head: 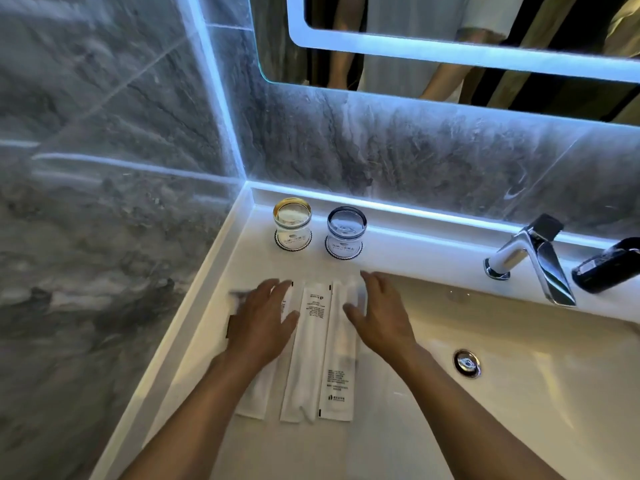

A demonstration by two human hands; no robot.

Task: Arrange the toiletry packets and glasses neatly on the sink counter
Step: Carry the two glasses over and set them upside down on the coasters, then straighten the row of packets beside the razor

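Note:
Three long white toiletry packets lie side by side on the white counter (398, 441), left of the basin: a left packet (254, 396), a middle packet (308, 348) and a right packet (341, 375). My left hand (259, 323) rests flat, fingers spread, over the top of the left packet. My right hand (381, 317) hovers with spread fingers over the right packet's upper end. Behind them stand two glasses on round paper coasters, an amber-rimmed glass (292, 216) and a blue-tinted glass (346, 223), upright and apart.
The sink basin (519, 393) with its drain (467, 362) lies to the right. A chrome tap (533, 258) and a black object (609, 265) stand at the back right. Grey marble walls close the left and back; a lit mirror (450, 50) hangs above.

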